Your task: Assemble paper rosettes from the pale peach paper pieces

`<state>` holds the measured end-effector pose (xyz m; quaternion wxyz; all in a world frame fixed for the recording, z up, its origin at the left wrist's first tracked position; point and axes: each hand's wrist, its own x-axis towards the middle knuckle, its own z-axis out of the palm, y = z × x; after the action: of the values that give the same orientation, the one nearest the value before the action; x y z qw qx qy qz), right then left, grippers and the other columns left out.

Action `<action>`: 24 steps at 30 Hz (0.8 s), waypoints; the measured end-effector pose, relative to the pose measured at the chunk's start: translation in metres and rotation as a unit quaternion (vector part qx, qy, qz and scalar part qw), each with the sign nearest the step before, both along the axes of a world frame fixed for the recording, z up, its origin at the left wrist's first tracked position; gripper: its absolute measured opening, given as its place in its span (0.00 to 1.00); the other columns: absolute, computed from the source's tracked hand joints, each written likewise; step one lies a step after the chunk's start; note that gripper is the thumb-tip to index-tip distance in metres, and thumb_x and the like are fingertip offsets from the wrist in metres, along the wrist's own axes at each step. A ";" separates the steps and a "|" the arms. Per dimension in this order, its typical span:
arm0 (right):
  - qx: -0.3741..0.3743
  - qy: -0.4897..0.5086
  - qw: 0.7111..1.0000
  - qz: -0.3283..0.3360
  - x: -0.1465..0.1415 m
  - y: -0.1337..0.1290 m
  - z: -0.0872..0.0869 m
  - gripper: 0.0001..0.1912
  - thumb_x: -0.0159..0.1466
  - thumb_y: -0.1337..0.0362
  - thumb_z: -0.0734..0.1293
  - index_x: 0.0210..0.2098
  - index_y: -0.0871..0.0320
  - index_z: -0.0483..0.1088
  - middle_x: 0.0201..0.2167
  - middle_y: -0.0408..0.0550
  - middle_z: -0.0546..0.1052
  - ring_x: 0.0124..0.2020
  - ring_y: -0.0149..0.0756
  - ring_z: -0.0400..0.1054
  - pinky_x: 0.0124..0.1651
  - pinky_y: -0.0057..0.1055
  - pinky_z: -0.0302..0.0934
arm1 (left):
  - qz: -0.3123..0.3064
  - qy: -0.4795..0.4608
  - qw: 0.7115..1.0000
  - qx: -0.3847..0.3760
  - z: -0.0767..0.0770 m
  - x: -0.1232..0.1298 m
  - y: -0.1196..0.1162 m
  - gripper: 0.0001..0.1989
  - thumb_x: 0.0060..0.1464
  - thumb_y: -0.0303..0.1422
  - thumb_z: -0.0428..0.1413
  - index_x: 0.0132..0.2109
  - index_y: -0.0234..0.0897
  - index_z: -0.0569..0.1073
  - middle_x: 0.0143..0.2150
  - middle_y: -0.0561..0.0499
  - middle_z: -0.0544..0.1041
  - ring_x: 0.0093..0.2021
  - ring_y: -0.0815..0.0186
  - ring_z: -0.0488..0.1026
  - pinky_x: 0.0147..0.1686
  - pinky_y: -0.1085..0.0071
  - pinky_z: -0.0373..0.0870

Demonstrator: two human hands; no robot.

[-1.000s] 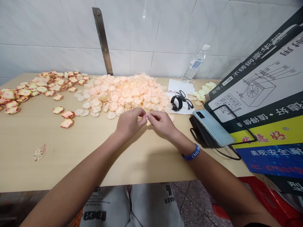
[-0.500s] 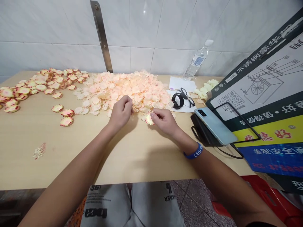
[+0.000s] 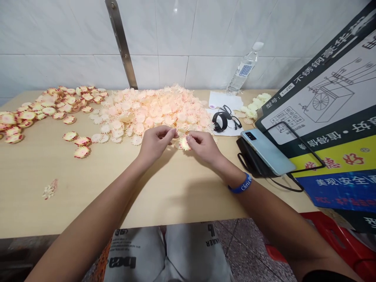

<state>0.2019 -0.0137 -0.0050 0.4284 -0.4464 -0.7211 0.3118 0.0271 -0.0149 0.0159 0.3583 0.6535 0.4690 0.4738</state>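
Observation:
My right hand [image 3: 205, 147] pinches a pale yellow artificial flower [image 3: 184, 144] with pinkish petal tips between thumb and fingers, just above the table. Facing it from the left, my left hand [image 3: 157, 144] has its thumb and fingertips pressed together close to that flower. Whatever those fingertips hold, if anything, is too small to make out. Directly behind both hands lies a large heap of pale pink flower petal layers [image 3: 164, 107]. Over to the left spreads a pile of yellow flower pieces with red edges [image 3: 48, 103], and a few loose flowers [image 3: 82, 147] lie nearer.
Small stamen-like bits [image 3: 49, 189] lie on the table [image 3: 96, 196] at left. Toward the right are eyeglasses [image 3: 233, 121] on white paper, a water bottle [image 3: 243, 72], pale yellow pieces [image 3: 258, 105], a phone [image 3: 267, 152] and a large printed box [image 3: 329, 117].
My left hand has moved right and turned, bringing its pinched fingertips close to the flower. My right hand keeps holding the flower in nearly the same spot.

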 end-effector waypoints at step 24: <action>0.002 -0.023 1.000 -0.019 -0.002 -0.001 0.000 0.16 0.60 0.65 0.59 0.18 0.56 0.51 0.17 0.38 0.52 0.22 0.27 0.49 0.26 0.30 0.42 | 0.032 0.115 0.990 0.075 -0.009 0.001 -0.001 0.15 0.58 0.38 0.54 0.27 0.37 0.76 0.28 0.52 0.80 0.28 0.68 0.74 0.29 0.73 0.69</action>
<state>0.2004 -0.0150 -0.0053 0.4181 -0.4661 -0.7230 0.2918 0.0284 -0.0161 0.0068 0.2371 0.7133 0.4907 0.4407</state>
